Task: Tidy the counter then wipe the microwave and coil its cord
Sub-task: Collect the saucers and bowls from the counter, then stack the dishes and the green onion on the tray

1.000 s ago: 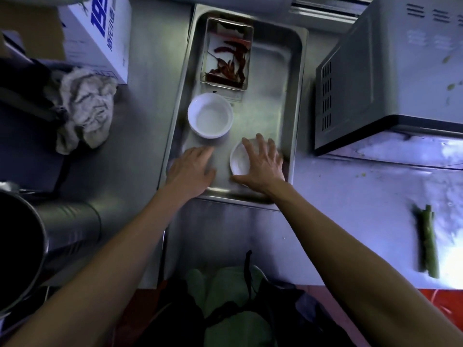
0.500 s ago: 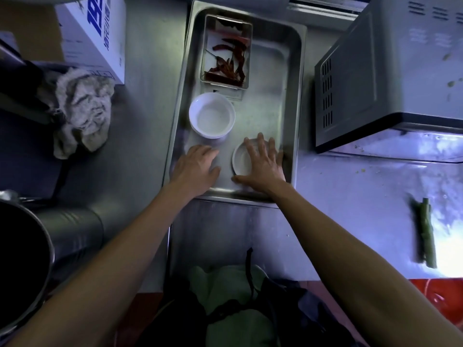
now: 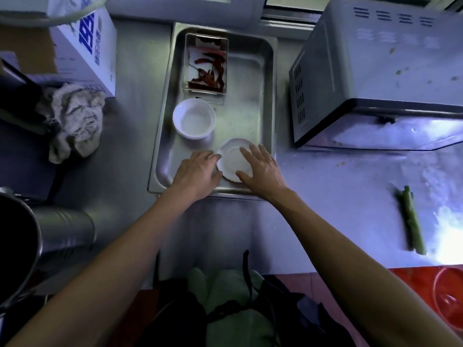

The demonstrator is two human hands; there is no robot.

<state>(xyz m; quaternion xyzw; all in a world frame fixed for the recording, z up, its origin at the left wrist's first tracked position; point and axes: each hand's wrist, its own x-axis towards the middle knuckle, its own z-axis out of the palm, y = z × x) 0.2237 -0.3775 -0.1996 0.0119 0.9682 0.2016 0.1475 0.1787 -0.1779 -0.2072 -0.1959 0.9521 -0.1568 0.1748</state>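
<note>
A deep steel tray (image 3: 269,96) lies on the counter between a box and the microwave (image 3: 375,71). In it are a small steel dish of dried red chillies (image 3: 209,68), a white bowl (image 3: 194,118) and a small white saucer (image 3: 233,160). My left hand (image 3: 198,171) rests flat at the tray's near edge, its fingertips against the saucer's left rim. My right hand (image 3: 263,169) lies over the saucer's right side with straight, spread fingers. A crumpled grey cloth (image 3: 75,121) sits on the counter to the left. The microwave's cord is out of sight.
A white box with blue print (image 3: 85,48) stands at the back left. A large steel pot (image 3: 30,244) is at the near left. A green vegetable stalk (image 3: 412,221) lies on the counter at the right, with crumbs near the microwave. A red basin (image 3: 448,294) shows below the counter edge.
My right hand has slid to the right, uncovering most of the saucer. My left hand has moved right until it touches the saucer's rim. The view has shifted a little.
</note>
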